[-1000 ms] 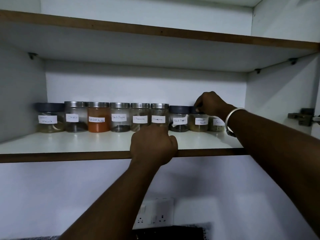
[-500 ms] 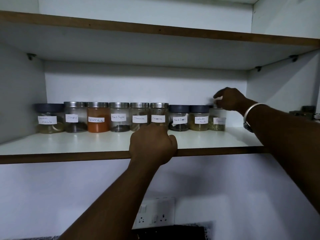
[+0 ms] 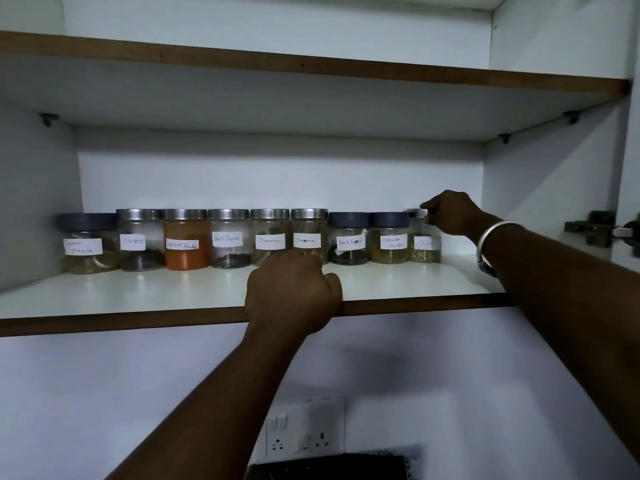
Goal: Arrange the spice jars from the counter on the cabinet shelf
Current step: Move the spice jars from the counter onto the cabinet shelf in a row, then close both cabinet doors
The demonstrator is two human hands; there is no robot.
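Observation:
Several labelled glass spice jars stand in one row at the back of the white cabinet shelf [image 3: 138,292], from a garam masala jar [image 3: 88,247] on the left to a small green-filled jar [image 3: 420,245] at the right end. An orange red chilli powder jar [image 3: 185,245] stands third from the left. My right hand [image 3: 453,213] reaches in from the right and its fingers are closed on the metal lid of the right-end jar. My left hand [image 3: 294,292] is curled over the shelf's brown front edge, in front of the two cinnamon jars [image 3: 306,237].
A second shelf [image 3: 311,67] runs close overhead. The cabinet side wall [image 3: 547,188] and a door hinge [image 3: 592,232] are to the right of the last jar. Below the shelf are a wall socket plate [image 3: 304,427] and a dark object [image 3: 329,467].
My right hand moved right, from the coriander jar's lid to the right-end jar, and now closes on its lid. My left hand stayed on the shelf edge.

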